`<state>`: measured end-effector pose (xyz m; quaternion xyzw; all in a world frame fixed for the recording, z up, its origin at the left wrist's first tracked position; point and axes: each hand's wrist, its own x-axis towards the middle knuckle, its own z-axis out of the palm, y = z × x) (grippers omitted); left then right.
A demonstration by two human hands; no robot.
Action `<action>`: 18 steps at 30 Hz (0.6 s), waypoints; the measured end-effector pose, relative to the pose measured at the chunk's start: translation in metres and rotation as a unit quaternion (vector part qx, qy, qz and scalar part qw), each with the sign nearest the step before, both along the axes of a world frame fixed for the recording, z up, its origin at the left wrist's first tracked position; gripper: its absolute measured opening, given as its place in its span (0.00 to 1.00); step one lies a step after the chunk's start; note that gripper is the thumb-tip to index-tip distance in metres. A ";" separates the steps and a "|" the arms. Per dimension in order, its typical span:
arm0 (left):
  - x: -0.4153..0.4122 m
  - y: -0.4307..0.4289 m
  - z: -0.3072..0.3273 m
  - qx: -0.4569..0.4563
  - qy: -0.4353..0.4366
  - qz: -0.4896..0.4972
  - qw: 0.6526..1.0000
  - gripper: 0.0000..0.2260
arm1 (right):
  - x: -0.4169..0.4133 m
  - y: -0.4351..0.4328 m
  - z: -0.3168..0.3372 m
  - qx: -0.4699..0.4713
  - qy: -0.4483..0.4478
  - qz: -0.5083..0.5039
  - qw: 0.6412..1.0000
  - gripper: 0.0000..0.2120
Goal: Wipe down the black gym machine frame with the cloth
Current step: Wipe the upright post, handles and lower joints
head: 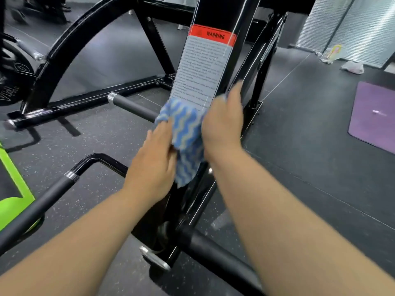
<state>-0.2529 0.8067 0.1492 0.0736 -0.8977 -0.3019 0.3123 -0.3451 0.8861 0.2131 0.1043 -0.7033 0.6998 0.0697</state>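
The blue wavy-striped cloth (186, 133) lies against the black frame upright (215, 13), at 6 o'clock of its warning label (203, 67). The right hand (222, 127), at the cloth's 3 o'clock, presses it with fingers together. The left hand (154, 157) touches it at 7 o'clock; its grip is too blurred to tell.

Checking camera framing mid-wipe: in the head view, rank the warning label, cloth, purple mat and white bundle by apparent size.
1. warning label
2. cloth and purple mat: about alike; mat cropped and farther
3. white bundle
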 end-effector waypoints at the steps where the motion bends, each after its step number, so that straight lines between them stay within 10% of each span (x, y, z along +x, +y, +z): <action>1: -0.010 0.001 0.012 -0.004 0.024 -0.011 1.000 0.19 | -0.010 0.000 0.019 -0.028 0.022 -0.016 0.999 0.29; 6: -0.043 0.002 0.030 0.022 0.067 0.027 0.997 0.19 | -0.015 -0.011 0.013 -0.031 0.033 -0.021 0.999 0.27; 13: -0.010 -0.008 -0.018 -0.029 -0.034 0.068 0.997 0.19 | 0.026 -0.010 -0.057 -0.057 -0.132 0.126 0.982 0.50; 18: -0.009 -0.003 -0.012 -0.060 -0.069 0.087 0.992 0.10 | 0.004 -0.004 0.008 -0.060 -0.066 0.120 0.989 0.27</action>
